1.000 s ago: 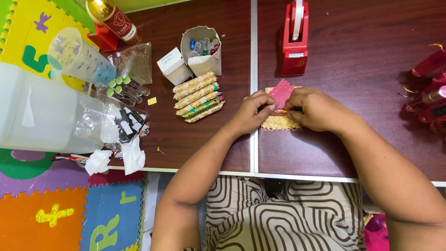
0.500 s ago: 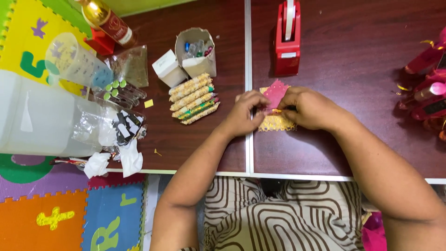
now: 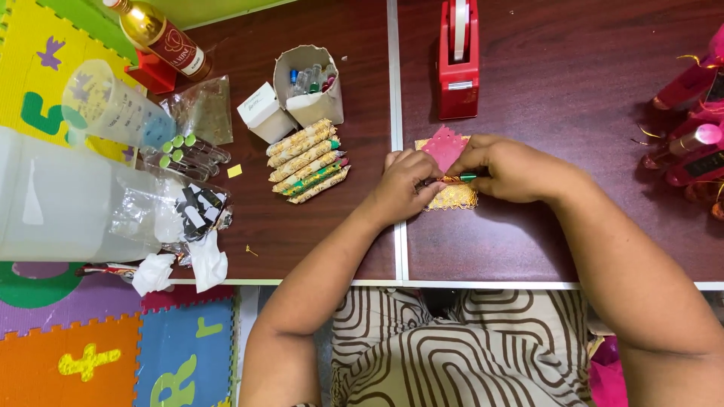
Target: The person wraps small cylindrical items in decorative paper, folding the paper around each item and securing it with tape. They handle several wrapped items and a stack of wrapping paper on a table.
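The left hand [image 3: 403,185] and right hand [image 3: 513,167] have their fingers pinched on a small green-tipped vial [image 3: 452,179] over gold lacy paper [image 3: 452,197], with a pink cloth square [image 3: 443,147] just beyond on the tabletop [image 3: 566,98].

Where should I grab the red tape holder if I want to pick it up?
Probably grip the red tape dispenser by its two long flat sides, around the middle, coming down from above. It stands upright and narrow on the dark table, with free space on either side. Avoid the end with the metal strip, where the cutter seems to be.
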